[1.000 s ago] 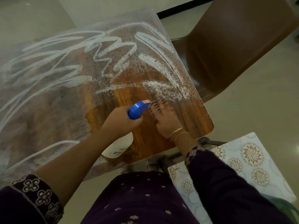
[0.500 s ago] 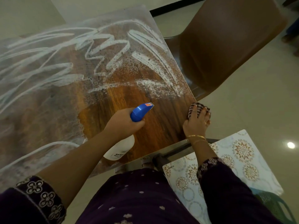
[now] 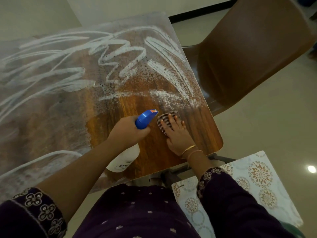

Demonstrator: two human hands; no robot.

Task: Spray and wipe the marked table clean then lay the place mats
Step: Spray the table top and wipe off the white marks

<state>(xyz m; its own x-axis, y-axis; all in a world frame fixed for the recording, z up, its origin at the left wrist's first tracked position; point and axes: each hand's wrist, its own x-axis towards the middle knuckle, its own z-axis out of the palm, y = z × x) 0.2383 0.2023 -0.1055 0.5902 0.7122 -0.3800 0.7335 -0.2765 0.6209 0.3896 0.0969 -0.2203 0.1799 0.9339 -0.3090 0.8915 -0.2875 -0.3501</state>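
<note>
Cloth [image 3: 162, 122] swept back in from the table's [image 3: 154, 155] 3 o'clock edge.
Your right hand [image 3: 178, 134] presses it flat-fingered; left hand [image 3: 127, 133] grips spray bottle [image 3: 145, 117]; marks [image 3: 120, 54] toward 9–12 o'clock remain unwiped.

We see the wooden table [image 3: 154, 152] scrawled with broad white marks [image 3: 120, 54] over its far and left parts, while the near right patch shows wet, bare brown grain. The spray bottle [image 3: 123, 160], white-bodied with a blue head, tilts over that patch in our left hand [image 3: 127, 133], nozzle pointing away. Just beside the nozzle, a small striped cloth [image 3: 163, 121] lies flat on the table under the straight fingers of our right hand [image 3: 178, 136]. The pale, flower-patterned place mats [image 3: 253, 182] lie off the table, below its near right corner.
</note>
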